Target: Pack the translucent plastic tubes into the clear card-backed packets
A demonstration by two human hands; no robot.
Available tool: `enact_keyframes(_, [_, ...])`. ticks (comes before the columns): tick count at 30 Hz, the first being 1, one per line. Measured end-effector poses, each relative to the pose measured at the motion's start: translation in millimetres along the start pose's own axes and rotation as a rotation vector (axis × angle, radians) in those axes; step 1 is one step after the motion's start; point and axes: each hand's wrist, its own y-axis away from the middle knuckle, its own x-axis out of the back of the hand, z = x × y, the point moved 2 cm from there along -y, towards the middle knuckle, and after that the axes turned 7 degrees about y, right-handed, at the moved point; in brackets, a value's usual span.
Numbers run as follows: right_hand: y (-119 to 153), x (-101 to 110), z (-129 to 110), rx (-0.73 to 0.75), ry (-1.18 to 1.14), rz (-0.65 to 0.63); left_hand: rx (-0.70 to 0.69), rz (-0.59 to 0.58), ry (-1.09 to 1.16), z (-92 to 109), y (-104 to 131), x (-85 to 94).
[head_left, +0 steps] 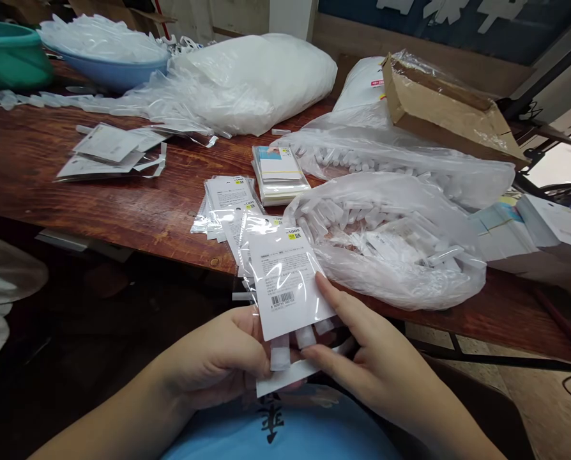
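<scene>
Close to my body, my left hand (218,358) is wrapped round the lower left of a clear packet with a white printed card (290,281). The card shows a barcode and a yellow label. My right hand (357,345) pinches the packet's right side, thumb and fingers at its lower edge. Small translucent tubes (280,353) stick out below the card, between my hands. Behind it, a fanned pile of similar packets (228,198) lies on the table edge. To the right, an open plastic bag (433,281) holds many translucent tubes and some packets.
Stacked cards (280,185) sit mid-table on the wooden table (170,214). More packets (106,144) lie at left. Behind are a blue bowl (108,69) of clear pieces, a green basin (12,57), a large white bag (276,76) and a cardboard box (448,121).
</scene>
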Motion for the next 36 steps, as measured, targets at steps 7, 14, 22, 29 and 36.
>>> enact_keyframes(7, [-2,-6,3,-0.128,0.098,0.119,-0.017,0.009,0.019,-5,-4,-3.5])
enact_keyframes(14, [4,-6,10,-0.004,0.043,0.113,-0.071,-0.011,0.039,-3,-4,0.5])
enact_keyframes(22, [3,-21,16,-0.157,0.241,0.301,-0.148,0.083,0.063,-18,-12,-0.3])
enact_keyframes(29, [12,-5,8,-0.001,0.188,-0.017,-0.166,0.059,0.086,-17,-14,-2.6])
enact_keyframes(36, [-2,-21,8,-0.236,0.399,0.301,-0.066,-0.051,0.056,-28,-19,-10.1])
